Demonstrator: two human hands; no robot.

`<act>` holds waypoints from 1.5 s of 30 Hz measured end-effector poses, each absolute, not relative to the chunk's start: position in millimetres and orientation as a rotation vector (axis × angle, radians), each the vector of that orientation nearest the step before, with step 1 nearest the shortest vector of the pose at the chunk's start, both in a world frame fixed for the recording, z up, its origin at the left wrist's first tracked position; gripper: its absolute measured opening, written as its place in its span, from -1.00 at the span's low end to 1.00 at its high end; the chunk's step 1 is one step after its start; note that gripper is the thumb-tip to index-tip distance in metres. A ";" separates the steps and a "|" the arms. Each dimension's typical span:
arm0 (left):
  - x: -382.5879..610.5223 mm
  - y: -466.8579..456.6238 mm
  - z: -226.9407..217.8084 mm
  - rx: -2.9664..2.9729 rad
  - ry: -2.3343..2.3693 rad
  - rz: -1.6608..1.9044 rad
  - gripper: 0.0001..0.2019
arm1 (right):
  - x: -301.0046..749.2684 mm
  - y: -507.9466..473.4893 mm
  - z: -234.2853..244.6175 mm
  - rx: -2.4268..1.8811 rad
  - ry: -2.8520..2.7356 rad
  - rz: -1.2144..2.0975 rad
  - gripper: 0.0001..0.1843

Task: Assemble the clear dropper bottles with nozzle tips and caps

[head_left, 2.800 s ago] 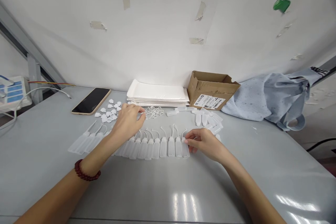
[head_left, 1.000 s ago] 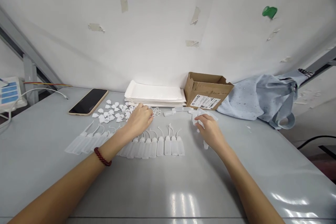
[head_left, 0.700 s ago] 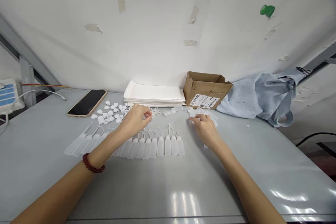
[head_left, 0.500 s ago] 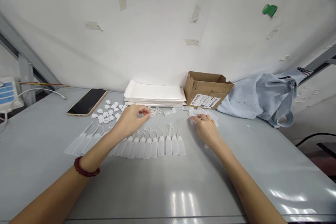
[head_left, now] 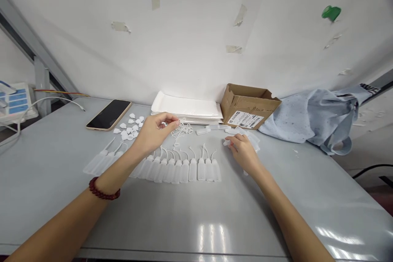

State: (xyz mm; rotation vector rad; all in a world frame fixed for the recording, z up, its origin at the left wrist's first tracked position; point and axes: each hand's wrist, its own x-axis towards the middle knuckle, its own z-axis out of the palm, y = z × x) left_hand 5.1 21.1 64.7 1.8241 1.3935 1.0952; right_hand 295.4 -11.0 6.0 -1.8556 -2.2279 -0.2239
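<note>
My left hand pinches a thin white cord at the edge of a loose tangle of white cords. Its fingertips are closed and raised slightly above the table. My right hand is wrapped round a small translucent plastic bottle; its neck pokes out past the thumb, while the palm hides most of the body. Between my forearms lies a row of similar bottles, each with a white cord rising from its neck. My left forearm covers part of that row. More loose bottles lie beyond my right hand.
White caps are scattered left of my left hand, near a phone. A stack of white padded envelopes and an open cardboard box stand against the wall. Light blue cloth lies at the right.
My left hand has risen slightly from the cord pile, drawing some cords up and spreading the tangle. In my right hand the bottle's neck now shows past the thumb. The view has shifted slightly.
</note>
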 end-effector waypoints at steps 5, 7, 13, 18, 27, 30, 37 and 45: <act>4.9 23.8 61.3 1.852 1.406 0.962 -0.85 | 297.0 -12.0 7.6 -1.764 -2.311 -0.370 -0.44; 5.0 24.5 61.3 1.818 1.405 0.971 -0.84 | 298.3 -11.2 8.5 -1.709 -2.354 -0.407 -0.39; 7.2 22.3 65.4 1.745 1.390 1.022 -0.84 | 298.0 -8.1 8.5 -1.588 -2.388 -0.453 -0.51; 15.3 7.7 68.3 1.896 1.312 1.025 -0.87 | 287.2 -15.1 12.8 -1.510 -2.285 -0.471 -0.69; 38.4 -22.6 50.3 2.589 0.847 1.315 -0.90 | 237.6 -61.0 35.6 -1.160 -2.008 0.049 -0.74; 41.0 -26.9 47.8 2.641 0.807 1.273 -0.88 | 230.3 -66.9 38.1 -1.141 -2.000 0.126 -0.72; 40.9 -27.4 46.8 2.624 0.741 1.254 -0.87 | 229.7 -69.0 37.0 -1.165 -1.970 0.179 -0.67; 42.5 -30.0 42.8 2.691 0.685 1.221 -0.85 | 230.1 -68.5 34.1 -1.119 -2.011 0.162 -0.60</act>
